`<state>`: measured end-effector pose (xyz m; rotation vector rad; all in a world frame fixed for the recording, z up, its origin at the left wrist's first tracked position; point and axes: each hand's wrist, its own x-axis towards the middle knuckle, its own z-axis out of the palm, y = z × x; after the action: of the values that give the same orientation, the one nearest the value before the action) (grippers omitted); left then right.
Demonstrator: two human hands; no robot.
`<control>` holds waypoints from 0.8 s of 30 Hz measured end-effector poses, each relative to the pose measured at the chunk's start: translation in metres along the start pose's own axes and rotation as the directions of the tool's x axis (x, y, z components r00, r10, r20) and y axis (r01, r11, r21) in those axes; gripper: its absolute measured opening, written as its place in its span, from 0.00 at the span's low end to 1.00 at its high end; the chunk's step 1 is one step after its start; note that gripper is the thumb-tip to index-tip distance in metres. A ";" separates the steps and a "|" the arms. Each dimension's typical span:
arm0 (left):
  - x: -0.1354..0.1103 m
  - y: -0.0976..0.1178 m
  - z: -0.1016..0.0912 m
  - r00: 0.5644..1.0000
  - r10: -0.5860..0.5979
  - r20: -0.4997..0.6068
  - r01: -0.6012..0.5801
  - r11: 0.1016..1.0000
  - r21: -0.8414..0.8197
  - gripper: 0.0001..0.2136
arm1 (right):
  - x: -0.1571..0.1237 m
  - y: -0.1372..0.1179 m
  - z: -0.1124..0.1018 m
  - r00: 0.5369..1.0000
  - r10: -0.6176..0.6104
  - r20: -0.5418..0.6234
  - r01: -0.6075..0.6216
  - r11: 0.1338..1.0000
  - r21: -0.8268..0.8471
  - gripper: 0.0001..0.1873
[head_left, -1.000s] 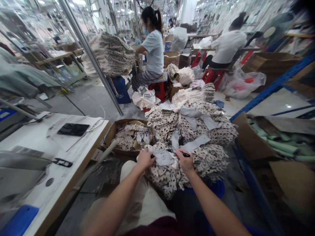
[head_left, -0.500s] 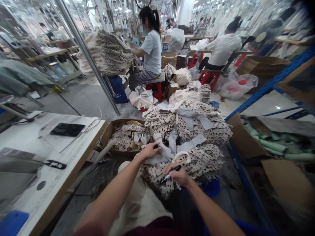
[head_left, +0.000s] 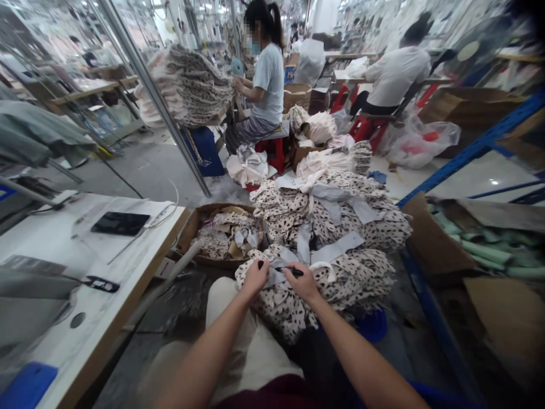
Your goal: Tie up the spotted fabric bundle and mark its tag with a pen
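Observation:
My right hand (head_left: 303, 283) is closed around a black marker (head_left: 296, 272), held low over a grey fabric strip (head_left: 276, 278). Close by on the left, my left hand (head_left: 254, 280) pinches a small black marker cap (head_left: 260, 264) at the strip's left end; my fingers partly cover the strip. Under both hands lies a bundle of cream fabric with dark spots (head_left: 353, 278), tied with a white band (head_left: 326, 268). Another spotted bundle (head_left: 374, 218) sits behind it, with more grey strips across the top.
To the left is a white table (head_left: 140, 250) bearing a phone (head_left: 120, 223) and thread snips (head_left: 101, 283). A scrap-filled cardboard box (head_left: 187, 238) stands beside the bundles. Blue rack bars (head_left: 460, 156) and boxes flank the right. A co-worker (head_left: 266, 85) sits ahead.
My right hand has moved up and left with the marker onto the grey strip, near my left hand. My left hand has shifted slightly down and left, still holding the cap.

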<state>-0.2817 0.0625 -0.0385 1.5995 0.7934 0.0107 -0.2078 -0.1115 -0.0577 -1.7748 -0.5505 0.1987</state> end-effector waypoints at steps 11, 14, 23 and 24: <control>-0.003 -0.026 -0.001 0.999 -0.027 -0.026 0.022 0.984 -0.179 0.23 | 0.010 -0.002 0.008 0.999 0.024 0.040 -0.015 0.975 -0.222 0.21; -0.003 -0.031 -0.002 0.999 -0.022 -0.025 0.017 0.980 -0.201 0.26 | 0.009 -0.004 0.005 0.997 0.059 0.057 -0.045 0.972 -0.231 0.18; -0.006 -0.032 -0.004 1.000 0.011 -0.016 -0.014 0.983 -0.186 0.26 | 0.016 -0.016 0.012 0.992 0.109 -0.064 -0.114 0.990 -0.079 0.24; -0.009 -0.029 -0.006 1.000 0.020 -0.017 -0.022 0.985 -0.171 0.25 | 0.015 -0.020 0.009 0.988 0.125 -0.094 -0.129 0.991 -0.036 0.25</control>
<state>-0.3047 0.0625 -0.0587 1.4460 0.7664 0.1036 -0.2032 -0.0931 -0.0391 -1.8514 -0.3787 0.1944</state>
